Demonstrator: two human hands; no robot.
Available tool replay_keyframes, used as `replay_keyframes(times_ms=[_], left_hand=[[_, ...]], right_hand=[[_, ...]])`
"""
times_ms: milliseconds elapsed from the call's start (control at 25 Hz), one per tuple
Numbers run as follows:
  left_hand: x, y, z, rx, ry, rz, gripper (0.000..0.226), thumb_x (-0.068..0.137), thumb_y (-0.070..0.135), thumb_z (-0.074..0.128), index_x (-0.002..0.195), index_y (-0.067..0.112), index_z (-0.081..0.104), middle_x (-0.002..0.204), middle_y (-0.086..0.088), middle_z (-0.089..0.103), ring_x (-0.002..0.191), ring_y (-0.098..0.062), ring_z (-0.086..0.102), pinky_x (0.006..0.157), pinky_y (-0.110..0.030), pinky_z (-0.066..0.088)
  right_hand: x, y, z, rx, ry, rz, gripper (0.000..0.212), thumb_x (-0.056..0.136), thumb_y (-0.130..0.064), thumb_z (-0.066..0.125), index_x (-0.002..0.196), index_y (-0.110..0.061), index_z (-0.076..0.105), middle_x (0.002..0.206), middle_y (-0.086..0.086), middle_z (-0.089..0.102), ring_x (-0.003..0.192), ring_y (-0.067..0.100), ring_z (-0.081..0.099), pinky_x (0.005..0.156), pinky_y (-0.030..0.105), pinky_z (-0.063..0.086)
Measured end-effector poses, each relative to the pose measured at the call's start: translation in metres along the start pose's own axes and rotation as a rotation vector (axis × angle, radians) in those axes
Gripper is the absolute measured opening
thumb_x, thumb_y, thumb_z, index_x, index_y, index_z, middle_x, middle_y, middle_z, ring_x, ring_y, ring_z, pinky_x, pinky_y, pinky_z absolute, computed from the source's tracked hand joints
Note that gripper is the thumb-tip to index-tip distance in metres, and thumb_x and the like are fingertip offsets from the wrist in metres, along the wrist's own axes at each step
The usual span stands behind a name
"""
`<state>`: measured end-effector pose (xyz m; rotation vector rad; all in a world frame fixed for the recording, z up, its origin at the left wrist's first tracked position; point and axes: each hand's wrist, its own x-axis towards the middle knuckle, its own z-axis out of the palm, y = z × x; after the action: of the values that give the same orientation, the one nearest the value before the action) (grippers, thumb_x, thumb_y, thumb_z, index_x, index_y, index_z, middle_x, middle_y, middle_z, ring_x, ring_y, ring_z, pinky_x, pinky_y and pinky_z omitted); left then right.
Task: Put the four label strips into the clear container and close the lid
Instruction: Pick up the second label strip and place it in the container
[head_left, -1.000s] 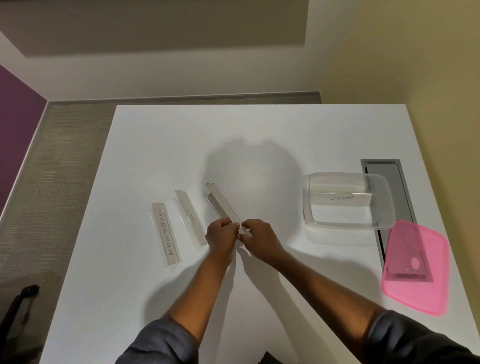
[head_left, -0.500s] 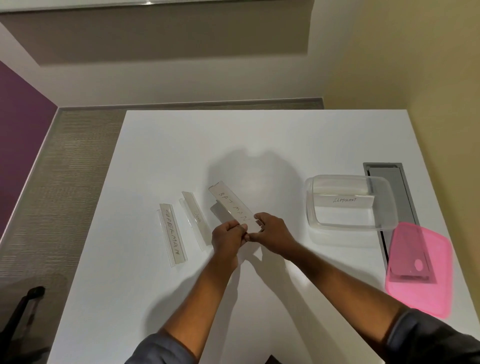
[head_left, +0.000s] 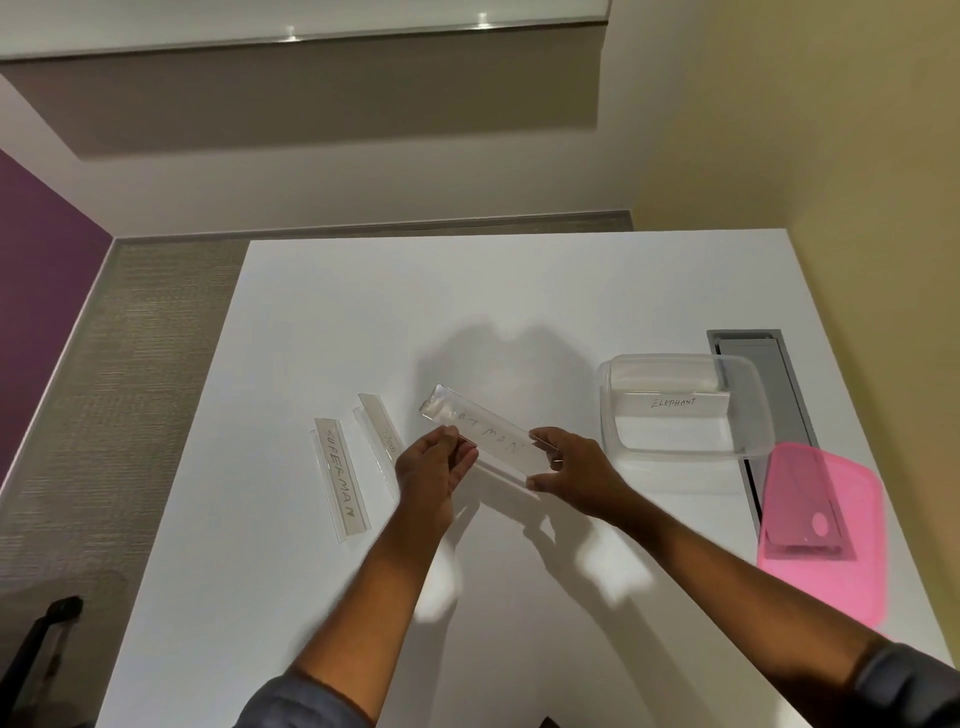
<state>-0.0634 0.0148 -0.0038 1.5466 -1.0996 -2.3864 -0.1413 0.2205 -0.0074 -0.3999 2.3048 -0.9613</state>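
Both hands hold a clear label strip marked BATMAN (head_left: 491, 439) lifted above the white table (head_left: 467, 291). My left hand (head_left: 434, 470) pinches its lower edge near the middle; my right hand (head_left: 574, 470) grips its right end. Two more strips lie flat on the table to the left: one marked SUPERMAN (head_left: 340, 483) and one beside it (head_left: 379, 434). A fourth strip marked ELEPHANT (head_left: 675, 404) stands inside the open clear container (head_left: 748, 441) on the right. The pink lid (head_left: 826, 530) lies on the table below the container.
A grey cable hatch (head_left: 769, 384) is set in the table behind and under the container and lid. A yellow wall runs along the table's right edge. Carpet floor and a dark chair part (head_left: 47, 623) lie to the left.
The BATMAN strip has been lifted off the table and turned face up. My hands moved apart along it, the right one shifting right toward the container.
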Motion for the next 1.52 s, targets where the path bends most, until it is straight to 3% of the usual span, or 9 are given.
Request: replay_keyframes(times_ms=[240, 440, 640, 760, 920, 1040, 1160, 1280, 1520], left_hand=[[-0.013, -0.001, 0.017, 0.056, -0.020, 0.006, 0.007, 0.100, 0.001, 0.072, 0.094, -0.003, 0.070, 0.094, -0.022, 0.075, 0.084, -0.029, 0.076, 0.078, -0.038, 0.069], [-0.025, -0.015, 0.041, 0.081, -0.104, 0.012, 0.010, 0.101, 0.001, 0.070, 0.107, -0.007, 0.069, 0.110, -0.027, 0.076, 0.094, -0.031, 0.078, 0.080, -0.037, 0.069], [-0.036, -0.026, 0.060, 0.137, -0.198, 0.012, 0.013, 0.102, 0.003, 0.070, 0.113, -0.004, 0.070, 0.113, -0.029, 0.077, 0.108, -0.039, 0.078, 0.093, -0.047, 0.066], [-0.035, -0.026, 0.065, 0.266, -0.259, 0.064, 0.028, 0.098, 0.007, 0.075, 0.121, -0.006, 0.067, 0.112, -0.031, 0.076, 0.098, -0.034, 0.079, 0.094, -0.047, 0.066], [-0.028, -0.017, 0.071, 0.640, -0.257, 0.261, 0.081, 0.082, 0.021, 0.094, 0.149, 0.017, 0.049, 0.126, -0.009, 0.072, 0.107, -0.025, 0.075, 0.095, -0.044, 0.065], [-0.024, -0.006, 0.081, 0.995, -0.347, 0.484, 0.098, 0.076, 0.031, 0.097, 0.157, 0.028, 0.043, 0.139, 0.007, 0.059, 0.119, -0.017, 0.066, 0.098, -0.036, 0.059], [-0.020, 0.007, 0.096, 1.360, -0.519, 0.685, 0.082, 0.076, 0.032, 0.096, 0.148, 0.027, 0.058, 0.146, 0.006, 0.060, 0.129, -0.016, 0.059, 0.107, -0.037, 0.053], [-0.023, 0.012, 0.117, 1.672, -0.630, 0.759, 0.068, 0.076, 0.038, 0.093, 0.138, 0.029, 0.066, 0.136, 0.008, 0.069, 0.123, -0.018, 0.063, 0.100, -0.040, 0.055], [-0.030, -0.002, 0.161, 1.904, -0.771, 0.900, 0.065, 0.080, 0.036, 0.090, 0.139, 0.032, 0.064, 0.126, 0.003, 0.075, 0.111, -0.023, 0.068, 0.080, -0.033, 0.051]], right_hand=[[-0.017, 0.018, -0.029, -0.088, 0.032, -0.046, 0.077, 0.075, -0.023, 0.092, 0.143, -0.021, 0.057, 0.137, 0.000, 0.070, 0.126, 0.014, 0.065, 0.095, 0.021, 0.053], [-0.023, 0.015, -0.055, -0.180, 0.041, -0.081, 0.083, 0.074, -0.031, 0.092, 0.147, -0.022, 0.054, 0.138, 0.002, 0.067, 0.120, 0.022, 0.065, 0.096, 0.042, 0.059], [-0.023, 0.024, -0.083, -0.202, 0.044, -0.072, 0.076, 0.072, -0.027, 0.093, 0.141, -0.020, 0.060, 0.133, 0.002, 0.069, 0.110, 0.022, 0.066, 0.092, 0.038, 0.058], [-0.027, 0.032, -0.102, -0.231, 0.057, -0.079, 0.072, 0.073, -0.027, 0.092, 0.138, -0.020, 0.062, 0.128, 0.001, 0.070, 0.103, 0.019, 0.065, 0.085, 0.033, 0.055], [-0.032, 0.047, -0.123, -0.270, 0.048, -0.102, 0.068, 0.074, -0.027, 0.092, 0.134, -0.020, 0.063, 0.124, 0.003, 0.072, 0.098, 0.019, 0.064, 0.074, 0.024, 0.046], [-0.036, 0.056, -0.135, -0.282, 0.046, -0.117, 0.070, 0.073, -0.024, 0.093, 0.135, -0.019, 0.063, 0.125, 0.005, 0.073, 0.102, 0.021, 0.066, 0.077, 0.027, 0.046], [-0.040, 0.062, -0.146, -0.285, 0.032, -0.144, 0.069, 0.073, -0.019, 0.093, 0.136, -0.015, 0.063, 0.124, 0.005, 0.073, 0.106, 0.023, 0.067, 0.084, 0.035, 0.053], [-0.044, 0.070, -0.156, -0.304, 0.023, -0.171, 0.068, 0.074, -0.018, 0.093, 0.135, -0.017, 0.062, 0.124, 0.002, 0.073, 0.108, 0.022, 0.067, 0.084, 0.033, 0.052], [-0.052, 0.091, -0.179, -0.385, 0.043, -0.189, 0.072, 0.075, -0.022, 0.093, 0.139, -0.017, 0.061, 0.132, 0.006, 0.072, 0.118, 0.026, 0.068, 0.095, 0.042, 0.058]])
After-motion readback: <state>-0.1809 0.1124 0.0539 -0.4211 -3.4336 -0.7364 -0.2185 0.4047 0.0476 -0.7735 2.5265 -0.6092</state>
